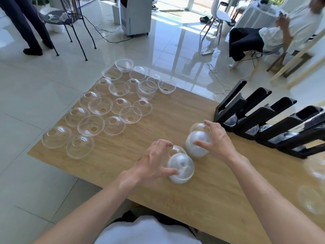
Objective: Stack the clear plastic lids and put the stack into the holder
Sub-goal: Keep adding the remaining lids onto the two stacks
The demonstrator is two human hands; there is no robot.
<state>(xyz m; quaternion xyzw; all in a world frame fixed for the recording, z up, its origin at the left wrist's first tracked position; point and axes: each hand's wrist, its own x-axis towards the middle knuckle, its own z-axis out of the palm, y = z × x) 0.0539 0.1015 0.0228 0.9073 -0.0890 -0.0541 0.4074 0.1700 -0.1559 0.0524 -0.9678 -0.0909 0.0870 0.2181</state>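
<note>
Two lid stacks on the wooden table [175, 208] — near stack [181, 169] is gripped by the left hand [154, 161] | far stack [197, 143] is gripped by the right hand [218, 140] | loose lids [100, 105] are spread far-left | black holder [267, 120] — right edge.

Two lid stacks [181, 166], two hands [154, 161]

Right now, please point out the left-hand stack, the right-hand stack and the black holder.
left-hand stack [181, 170]: head view, its frosted near end.
right-hand stack [197, 147]: head view, its frosted middle.
black holder [263, 115]: head view, a slanted rail.
</note>
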